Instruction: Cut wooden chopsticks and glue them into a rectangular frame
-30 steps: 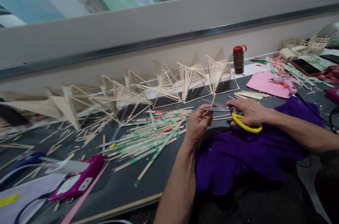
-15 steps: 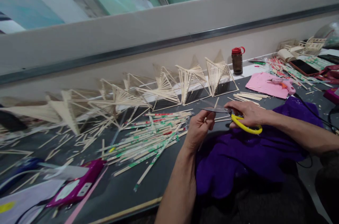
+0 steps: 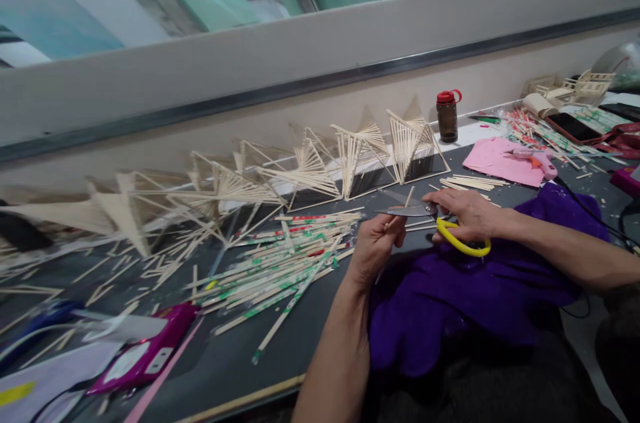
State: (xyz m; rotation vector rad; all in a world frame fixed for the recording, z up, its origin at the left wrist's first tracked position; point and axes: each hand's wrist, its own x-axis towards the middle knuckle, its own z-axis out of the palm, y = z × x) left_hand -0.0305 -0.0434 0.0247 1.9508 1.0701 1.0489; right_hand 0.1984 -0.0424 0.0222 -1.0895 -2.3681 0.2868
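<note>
Head view: a thin wooden stick is pinched between the thumb and fingers of the left hand, its upper end slanting out above them. Scissors with yellow handles are gripped in the right hand, and the stick is crossed by a blade just above the left fingertips. Both hands are held over a purple cloth at the near edge of the dark table. To the left, paper-wrapped chopsticks are heaped; beyond the right hand, bare sticks are laid together. Fan-like stick structures are lined along the wall, with a red-capped bottle placed at their right. Farther right, a pink glue gun is rested on a pink sheet.
</note>
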